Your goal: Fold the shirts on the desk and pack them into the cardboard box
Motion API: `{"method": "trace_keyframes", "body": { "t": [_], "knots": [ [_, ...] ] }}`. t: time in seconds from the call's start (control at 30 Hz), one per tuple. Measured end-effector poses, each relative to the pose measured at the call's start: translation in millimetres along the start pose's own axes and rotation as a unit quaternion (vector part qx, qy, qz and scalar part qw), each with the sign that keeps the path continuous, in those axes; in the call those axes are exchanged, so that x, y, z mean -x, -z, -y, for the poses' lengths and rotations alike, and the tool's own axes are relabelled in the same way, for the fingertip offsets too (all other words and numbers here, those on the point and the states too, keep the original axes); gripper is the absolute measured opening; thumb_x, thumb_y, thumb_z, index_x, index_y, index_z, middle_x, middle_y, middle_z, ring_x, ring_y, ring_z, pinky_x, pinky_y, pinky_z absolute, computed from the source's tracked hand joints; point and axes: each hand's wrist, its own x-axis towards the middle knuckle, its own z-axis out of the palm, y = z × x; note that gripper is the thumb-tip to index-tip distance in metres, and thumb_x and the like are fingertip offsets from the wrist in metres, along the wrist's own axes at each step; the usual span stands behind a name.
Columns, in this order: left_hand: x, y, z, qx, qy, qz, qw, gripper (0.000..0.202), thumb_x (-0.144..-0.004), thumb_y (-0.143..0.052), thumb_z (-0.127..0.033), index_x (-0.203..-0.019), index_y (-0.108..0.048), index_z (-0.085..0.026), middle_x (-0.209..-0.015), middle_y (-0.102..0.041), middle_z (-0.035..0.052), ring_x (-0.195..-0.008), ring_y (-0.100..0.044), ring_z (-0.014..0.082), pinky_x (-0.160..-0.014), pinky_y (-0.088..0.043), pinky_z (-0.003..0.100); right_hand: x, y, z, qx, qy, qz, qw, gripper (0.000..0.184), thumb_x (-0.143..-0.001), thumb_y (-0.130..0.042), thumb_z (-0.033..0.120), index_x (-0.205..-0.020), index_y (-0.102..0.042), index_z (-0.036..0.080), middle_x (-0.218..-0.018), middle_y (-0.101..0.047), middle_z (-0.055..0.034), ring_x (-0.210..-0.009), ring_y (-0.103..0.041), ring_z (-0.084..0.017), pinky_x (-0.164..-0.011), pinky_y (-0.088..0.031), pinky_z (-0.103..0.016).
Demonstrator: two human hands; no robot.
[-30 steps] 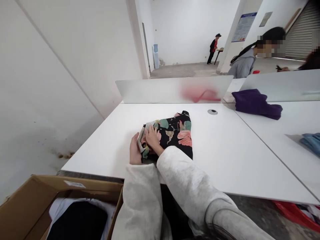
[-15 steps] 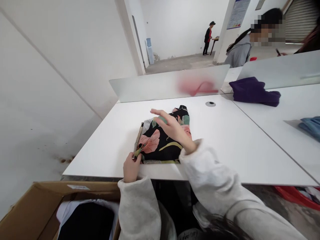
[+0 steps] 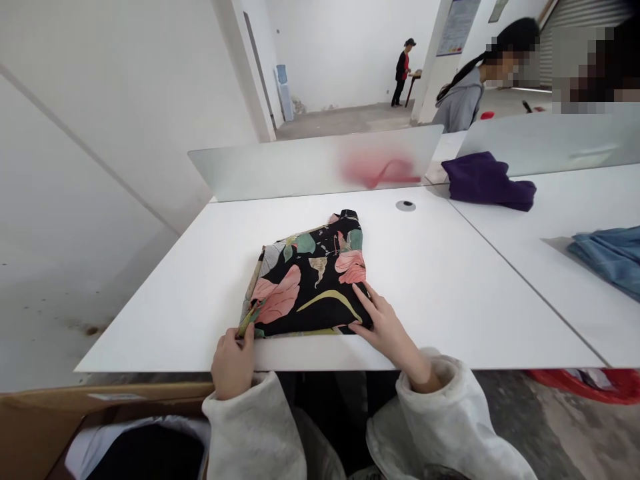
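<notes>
Left hand [image 3: 233, 365] is pinching the near corner of a folded black floral garment [image 3: 305, 280], while the right hand [image 3: 385, 331] lies open on its near edge, so the hands are well apart. The garment's on a white table [image 3: 475, 300], a cardboard box [image 3: 45, 407] just below the left hand, purple cloth [image 3: 487, 181] and blue denim [image 3: 607, 257] off beyond the right.

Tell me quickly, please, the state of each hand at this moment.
Left hand: closed, pinching the near corner of the folded black floral garment.
Right hand: open, fingers resting on the garment's near edge, not gripping.
</notes>
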Motion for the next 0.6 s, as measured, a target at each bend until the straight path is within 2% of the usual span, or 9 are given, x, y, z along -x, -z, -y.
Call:
{"method": "trace_keyframes", "body": {
  "t": [0.13,0.23,0.3,0.37,0.43,0.47,0.53,0.6],
  "knots": [
    [1,-4.9,-21,0.007,-0.005,0.034,0.999,0.025,-0.087,-0.039,-0.043,-0.070,-0.043,-0.024,-0.072,-0.062,0.0053,-0.073,-0.061,0.0242,-0.063,-0.044,0.032,-8,12,-3,-0.023,-0.015,-0.038,0.999,0.077,-0.075,-0.038,0.006,-0.147,-0.032,0.033,-0.138,-0.046,-0.0047,-0.122,-0.053,-0.019,-0.097,-0.050,-0.034],
    [5,-16.4,-32,0.028,-0.089,0.042,0.995,0.020,-0.085,-0.039,-0.038,-0.072,-0.044,-0.024,-0.086,-0.064,0.0085,-0.086,-0.061,0.0259,-0.077,-0.046,0.036,-5,27,-21,0.021,-0.049,-0.082,0.995,0.074,-0.072,-0.036,0.005,-0.140,-0.044,0.033,-0.138,-0.048,-0.0023,-0.121,-0.054,-0.018,-0.099,-0.049,-0.033],
    [9,-23.7,-30,0.031,-0.151,0.045,0.987,0.016,-0.082,-0.042,-0.035,-0.072,-0.045,-0.023,-0.100,-0.064,0.0111,-0.096,-0.059,0.0276,-0.088,-0.045,0.040,4,40,-36,0.059,-0.055,-0.067,0.994,0.070,-0.073,-0.037,0.006,-0.137,-0.048,0.032,-0.141,-0.047,-0.0018,-0.121,-0.054,-0.020,-0.099,-0.049,-0.035],
    [14,-26.3,-23,0.024,-0.201,0.048,0.978,0.010,-0.078,-0.045,-0.031,-0.072,-0.047,-0.023,-0.107,-0.062,0.0131,-0.105,-0.056,0.0299,-0.094,-0.044,0.044,16,55,-47,0.082,-0.025,-0.009,0.996,0.063,-0.080,-0.038,0.012,-0.139,-0.047,0.033,-0.146,-0.042,-0.0018,-0.123,-0.053,-0.022,-0.098,-0.049,-0.040],
    [19,-23.0,-17,0.018,-0.235,0.020,0.972,0.010,-0.076,-0.045,-0.027,-0.080,-0.050,-0.021,-0.117,-0.059,0.0160,-0.118,-0.050,0.0328,-0.098,-0.042,0.048,26,69,-51,0.091,0.014,0.036,0.995,0.055,-0.088,-0.042,0.023,-0.141,-0.043,0.035,-0.150,-0.035,-0.0017,-0.127,-0.049,-0.025,-0.099,-0.048,-0.044],
    [21,-19.8,-18,0.021,-0.249,-0.005,0.968,0.016,-0.076,-0.045,-0.026,-0.089,-0.052,-0.019,-0.124,-0.056,0.0173,-0.125,-0.045,0.0335,-0.101,-0.040,0.050,28,75,-51,0.095,0.024,0.038,0.994,0.052,-0.090,-0.043,0.030,-0.142,-0.042,0.036,-0.151,-0.032,-0.0014,-0.129,-0.046,-0.026,-0.101,-0.047,-0.046],
    [24,-14.1,-28,0.048,-0.264,-0.062,0.961,0.030,-0.081,-0.044,-0.027,-0.109,-0.052,-0.018,-0.137,-0.047,0.0177,-0.134,-0.037,0.0324,-0.106,-0.036,0.051,27,81,-47,0.106,0.024,0.010,0.994,0.047,-0.093,-0.043,0.038,-0.140,-0.044,0.037,-0.152,-0.031,-0.0008,-0.134,-0.040,-0.026,-0.104,-0.043,-0.048],
    [24,-14.1,-47,0.088,-0.299,-0.085,0.946,0.037,-0.088,-0.042,-0.031,-0.123,-0.047,-0.018,-0.140,-0.046,0.0162,-0.134,-0.038,0.0289,-0.109,-0.034,0.048,16,77,-42,0.123,0.021,-0.019,0.992,0.044,-0.096,-0.038,0.039,-0.139,-0.046,0.036,-0.151,-0.034,-0.0010,-0.137,-0.035,-0.026,-0.107,-0.039,-0.050]
  ]
}}
